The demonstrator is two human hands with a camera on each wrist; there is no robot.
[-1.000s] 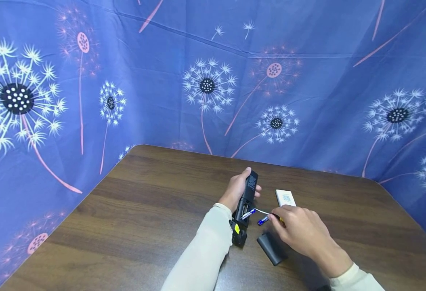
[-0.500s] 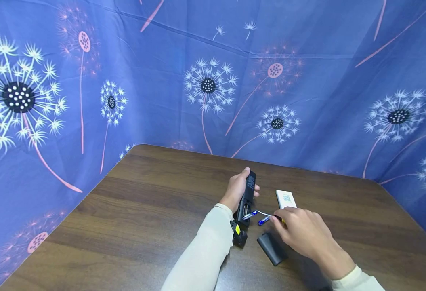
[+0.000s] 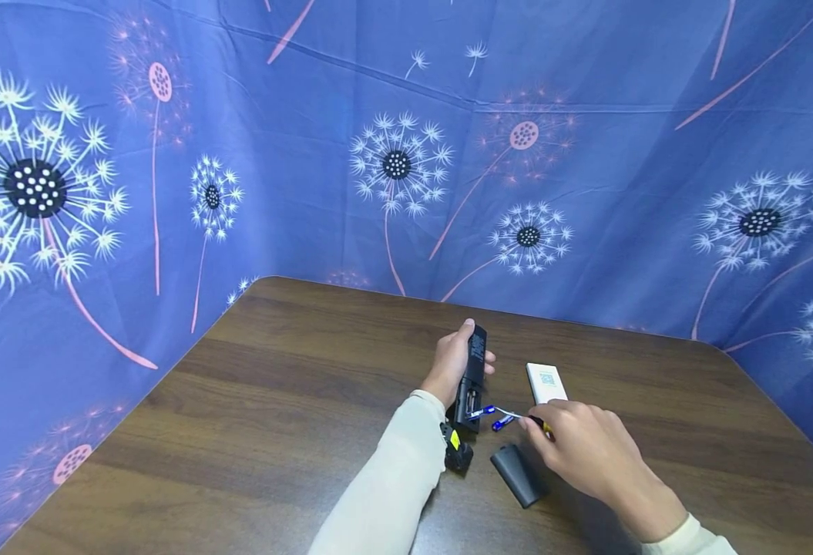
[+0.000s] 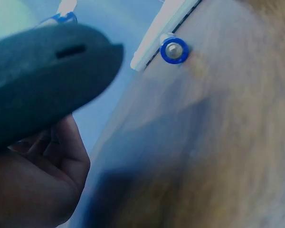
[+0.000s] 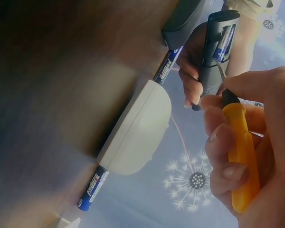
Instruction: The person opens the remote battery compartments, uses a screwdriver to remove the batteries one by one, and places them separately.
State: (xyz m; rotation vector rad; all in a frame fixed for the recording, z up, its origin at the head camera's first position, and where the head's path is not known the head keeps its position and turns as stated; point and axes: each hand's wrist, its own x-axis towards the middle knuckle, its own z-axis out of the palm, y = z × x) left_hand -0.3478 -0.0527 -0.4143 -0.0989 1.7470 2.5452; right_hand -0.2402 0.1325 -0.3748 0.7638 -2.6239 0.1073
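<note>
My left hand point(image 3: 450, 361) grips a black remote control point(image 3: 476, 351), back side up with its battery compartment exposed. A blue-and-white battery point(image 3: 484, 412) lies slantwise at the compartment, one end sticking out to the right. My right hand point(image 3: 589, 451) holds a screwdriver point(image 5: 242, 156) by its yellow handle; the thin metal shaft reaches to that battery's blue end. In the right wrist view the tip meets the compartment opening. Another battery point(image 3: 502, 423) lies on the table just below the shaft. The black battery cover point(image 3: 517, 476) rests in front of my right hand.
A white rounded device point(image 3: 546, 379) with a printed code lies beyond my right hand. Beside it in the right wrist view is one more battery point(image 5: 92, 187). The brown wooden table point(image 3: 274, 401) ends at a blue dandelion-print curtain point(image 3: 309, 169).
The slanted battery has turned flatter and its blue end has shifted right. My right hand and the screwdriver have moved slightly right and toward me; my left hand has shifted slightly left.
</note>
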